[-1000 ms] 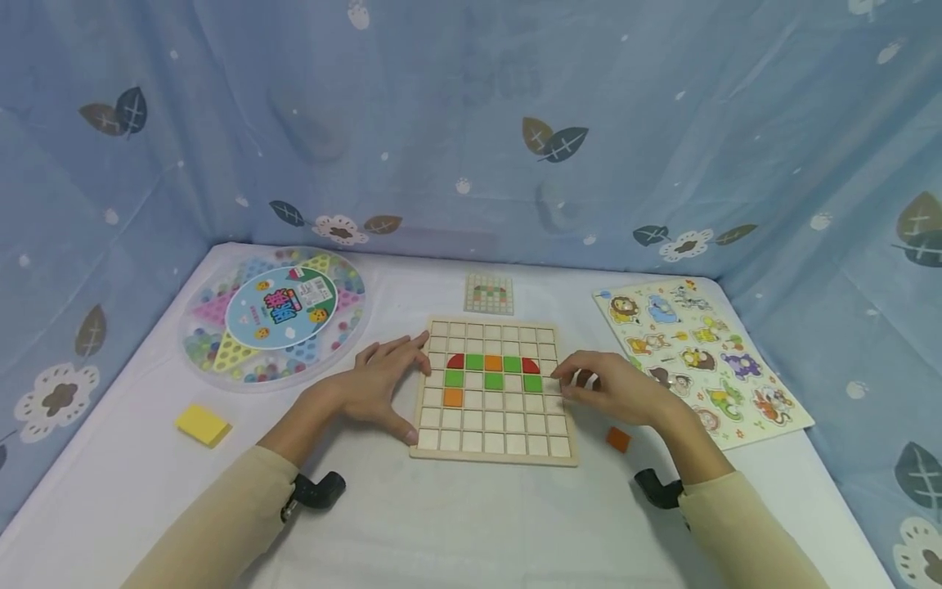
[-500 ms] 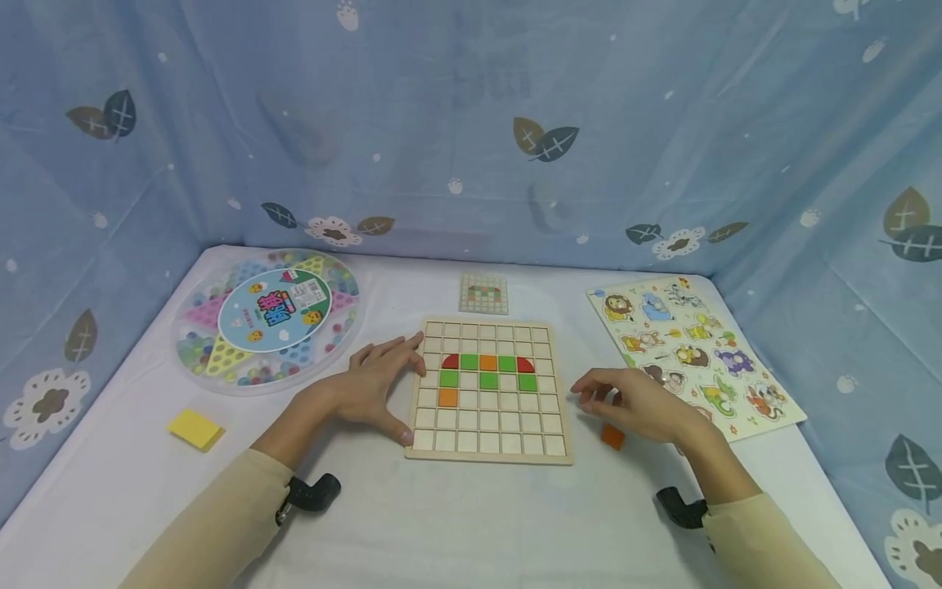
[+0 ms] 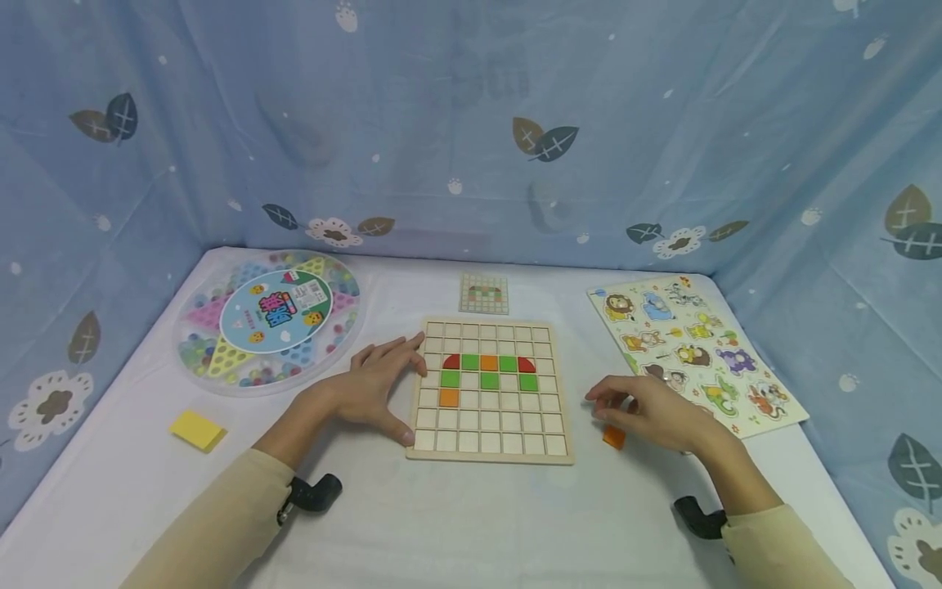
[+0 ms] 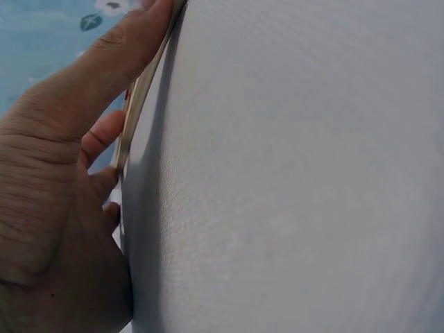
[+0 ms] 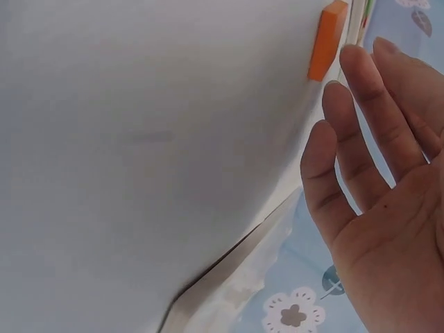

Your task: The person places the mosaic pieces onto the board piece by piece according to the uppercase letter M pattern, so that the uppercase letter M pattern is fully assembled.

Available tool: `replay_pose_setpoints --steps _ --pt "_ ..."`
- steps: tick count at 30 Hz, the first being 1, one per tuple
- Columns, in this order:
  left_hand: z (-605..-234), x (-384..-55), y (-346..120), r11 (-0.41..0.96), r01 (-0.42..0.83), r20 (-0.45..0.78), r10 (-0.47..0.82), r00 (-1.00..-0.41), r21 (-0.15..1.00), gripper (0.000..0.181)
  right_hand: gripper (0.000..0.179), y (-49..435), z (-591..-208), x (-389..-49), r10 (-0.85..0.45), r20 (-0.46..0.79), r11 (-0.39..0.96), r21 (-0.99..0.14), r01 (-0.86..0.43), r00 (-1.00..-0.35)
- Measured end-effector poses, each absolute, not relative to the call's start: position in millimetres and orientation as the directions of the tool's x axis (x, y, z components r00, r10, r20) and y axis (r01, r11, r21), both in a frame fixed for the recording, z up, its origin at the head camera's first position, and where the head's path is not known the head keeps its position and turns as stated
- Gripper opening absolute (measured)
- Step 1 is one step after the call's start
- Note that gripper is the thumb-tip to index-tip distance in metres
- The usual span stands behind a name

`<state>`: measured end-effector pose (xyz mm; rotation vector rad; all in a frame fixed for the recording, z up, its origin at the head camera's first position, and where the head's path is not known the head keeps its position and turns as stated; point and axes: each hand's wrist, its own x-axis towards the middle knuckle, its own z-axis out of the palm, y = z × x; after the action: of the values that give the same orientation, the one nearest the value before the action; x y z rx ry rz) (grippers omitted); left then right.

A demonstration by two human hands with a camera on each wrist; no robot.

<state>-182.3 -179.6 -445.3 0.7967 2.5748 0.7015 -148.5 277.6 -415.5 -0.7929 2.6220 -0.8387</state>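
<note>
My left hand (image 3: 374, 393) rests at the left edge of a wooden grid board (image 3: 478, 442), thumb near its lower left corner and fingers spread along the side. Seen from the left wrist, the thumb and fingers touch the rim. On the board lie several green tiles (image 3: 489, 381), orange tiles (image 3: 449, 397) and two red rounded tiles (image 3: 451, 361). To the right of the board, my right hand (image 3: 651, 411) hovers with relaxed fingers over a loose orange tile (image 3: 614, 438). The right wrist view shows that orange tile (image 5: 327, 41) just beyond the fingertips, not held.
A small pattern card (image 3: 483, 294) lies behind the board. At the back left is a round marble game box (image 3: 275, 311), with a yellow block (image 3: 197, 430) in front of it. An animal puzzle board (image 3: 692, 356) lies on the right. Blue curtains (image 3: 471, 123) surround the white table.
My right hand has moved right, away from the board's edge, to above the loose orange tile. The left hand has stayed at the board's left side.
</note>
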Motion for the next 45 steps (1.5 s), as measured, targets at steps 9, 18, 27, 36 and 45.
replay_pose_setpoints --steps 9,18,27,36,45 --pt "-444 -183 -179 0.719 0.429 -0.175 0.599 -0.781 0.547 0.092 0.020 290 -415 -141 -0.576 -0.122 0.677 -0.625 -0.388 -0.808" --pt "-445 -183 -179 0.714 0.438 -0.166 0.605 -0.779 0.546 0.093 0.027 297 -416 -130 -0.579 -0.105 0.660 -0.642 -0.389 -0.809" --pt "-442 -183 -180 0.717 0.439 -0.174 0.607 -0.776 0.541 0.093 0.043 306 -418 -124 -0.576 -0.098 0.664 -0.634 -0.395 -0.812" --pt "-442 -181 -180 0.708 0.433 -0.169 0.607 -0.776 0.558 0.093 0.035 304 -420 -124 -0.599 -0.063 0.633 -0.649 -0.423 -0.798" --pt "-444 -182 -180 0.712 0.428 -0.178 0.605 -0.776 0.557 0.093 0.030 293 -419 -129 -0.602 -0.026 0.600 -0.675 -0.431 -0.798"
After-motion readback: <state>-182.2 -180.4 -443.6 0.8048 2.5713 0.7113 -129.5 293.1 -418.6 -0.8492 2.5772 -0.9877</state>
